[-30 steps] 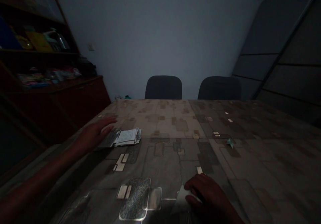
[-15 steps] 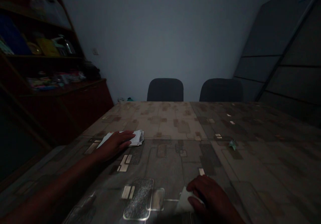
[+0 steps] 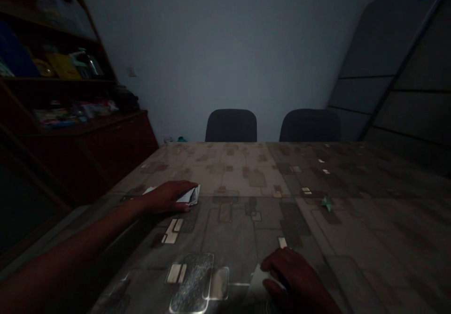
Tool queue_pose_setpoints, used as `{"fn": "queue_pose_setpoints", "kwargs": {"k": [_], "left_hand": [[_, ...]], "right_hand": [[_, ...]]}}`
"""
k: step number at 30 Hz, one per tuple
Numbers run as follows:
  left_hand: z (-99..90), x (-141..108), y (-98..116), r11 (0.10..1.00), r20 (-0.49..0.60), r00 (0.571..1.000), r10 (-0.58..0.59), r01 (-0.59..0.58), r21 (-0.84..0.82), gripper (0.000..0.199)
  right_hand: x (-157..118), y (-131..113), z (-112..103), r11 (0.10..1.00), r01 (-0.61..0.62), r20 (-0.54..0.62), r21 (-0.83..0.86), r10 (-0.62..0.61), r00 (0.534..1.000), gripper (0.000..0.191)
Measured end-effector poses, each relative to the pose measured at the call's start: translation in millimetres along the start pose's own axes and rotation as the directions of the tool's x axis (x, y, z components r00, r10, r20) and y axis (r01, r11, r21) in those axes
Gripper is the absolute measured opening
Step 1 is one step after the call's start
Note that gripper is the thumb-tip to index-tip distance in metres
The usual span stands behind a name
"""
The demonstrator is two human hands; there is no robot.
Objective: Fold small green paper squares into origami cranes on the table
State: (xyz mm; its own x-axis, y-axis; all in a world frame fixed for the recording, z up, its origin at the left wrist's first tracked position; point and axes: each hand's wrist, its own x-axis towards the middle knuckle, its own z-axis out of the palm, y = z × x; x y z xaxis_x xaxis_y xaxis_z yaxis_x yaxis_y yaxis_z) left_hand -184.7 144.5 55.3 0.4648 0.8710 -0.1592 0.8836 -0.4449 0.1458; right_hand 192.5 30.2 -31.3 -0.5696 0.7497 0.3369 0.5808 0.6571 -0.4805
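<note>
My left hand [image 3: 171, 195] reaches across a stack of white papers [image 3: 186, 195] on the table's left side. Its thumb is at the near edge and its fingers are at the far edge, closed about the stack. The top sheet looks slightly bowed at the right end, and the palm hides much of the pile. Close to the front edge, my right hand [image 3: 294, 276] pinches a pale sheet of paper [image 3: 259, 281] between thumb and fingers. The sheet's lower part is dim and partly hidden. A small green folded paper piece [image 3: 326, 203] lies farther off to the right.
A patterned cloth [image 3: 225, 239] covers the table. Two dark chairs [image 3: 231, 125] stand at the far side against the wall. On the left is a shelf cabinet [image 3: 88, 131] holding assorted goods; a grey panelled cabinet [image 3: 366, 79] is at the right. The room is dim.
My left hand has slid toward the right end of the stack, with thumb and fingers now spanning its edges. The right hand stays nearly still with its sheet.
</note>
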Motion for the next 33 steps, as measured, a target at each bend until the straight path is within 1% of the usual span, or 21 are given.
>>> {"fn": "queue_pose_setpoints", "kwargs": {"k": [2, 4, 7, 9, 11, 13, 15, 17, 21, 24, 28, 31, 33], "left_hand": [[-1.4, -5.3, -1.9, 1.000, 0.003, 1.000, -0.005, 0.005, -0.008, 0.069], [-6.3, -10.3, -8.1, 0.999, -0.020, 0.999, -0.026, 0.026, -0.024, 0.074], [-15.9, -21.3, -26.6, 0.997, -0.055, 0.997, -0.058, 0.055, -0.052, 0.077], [-18.7, -31.7, -41.6, 0.996, -0.027, 0.997, -0.077, 0.076, -0.056, 0.091], [-16.7, -42.1, -54.1, 0.994, 0.012, 0.995, -0.101, 0.102, -0.046, 0.109], [-11.8, -49.4, -61.3, 0.991, 0.048, 0.991, -0.127, 0.129, -0.026, 0.119], [-7.4, -52.2, -63.2, 0.990, 0.072, 0.987, -0.143, 0.144, -0.007, 0.117], [-6.0, -51.2, -61.7, 0.988, 0.079, 0.985, -0.155, 0.154, 0.011, 0.112], [-11.0, -46.1, -56.0, 0.982, 0.076, 0.980, -0.184, 0.180, 0.060, 0.101], [-13.0, -44.5, -51.7, 0.981, 0.080, 0.981, -0.177, 0.170, 0.089, 0.094], [-9.9, -49.0, -49.3, 0.982, 0.071, 0.984, -0.166, 0.158, 0.103, 0.097], [-7.1, -56.9, -54.7, 0.977, 0.034, 0.981, -0.191, 0.186, 0.102, 0.104], [-5.1, -62.3, -60.3, 0.974, 0.012, 0.979, -0.205, 0.202, 0.097, 0.104]], "right_hand": [[-0.2, -0.2, -1.5, 1.000, 0.005, 0.013, 0.005, -0.005, 1.000, 0.012], [-0.4, 0.5, -1.7, 1.000, 0.019, 0.027, 0.009, -0.019, 0.999, 0.011], [-0.7, 1.7, -0.8, 1.000, 0.031, 0.012, 0.002, -0.031, 0.999, 0.010], [-0.5, 1.5, -0.3, 0.999, 0.032, 0.005, -0.001, -0.032, 0.999, 0.011], [0.0, 0.8, -0.2, 1.000, 0.023, 0.004, -0.003, -0.023, 1.000, 0.012], [0.4, 0.5, 0.3, 1.000, 0.004, -0.001, -0.009, -0.004, 1.000, 0.011], [0.3, 1.3, 1.6, 1.000, -0.001, -0.014, -0.009, 0.001, 1.000, 0.011], [-0.4, 3.1, 3.6, 1.000, 0.008, -0.025, -0.007, -0.008, 1.000, 0.013], [-1.9, 6.4, 7.1, 0.999, 0.030, -0.059, -0.026, -0.032, 0.998, 0.016], [-1.7, 6.3, 6.6, 0.999, 0.039, -0.062, -0.031, -0.041, 0.997, 0.015], [-1.2, 5.8, 5.9, 1.000, 0.014, -0.048, -0.026, -0.015, 0.999, 0.011], [-1.6, 7.1, 8.5, 0.999, 0.040, -0.071, -0.014, -0.041, 0.997, 0.009], [-1.8, 8.0, 10.5, 0.999, 0.048, -0.080, -0.011, -0.048, 0.996, 0.010]]}}
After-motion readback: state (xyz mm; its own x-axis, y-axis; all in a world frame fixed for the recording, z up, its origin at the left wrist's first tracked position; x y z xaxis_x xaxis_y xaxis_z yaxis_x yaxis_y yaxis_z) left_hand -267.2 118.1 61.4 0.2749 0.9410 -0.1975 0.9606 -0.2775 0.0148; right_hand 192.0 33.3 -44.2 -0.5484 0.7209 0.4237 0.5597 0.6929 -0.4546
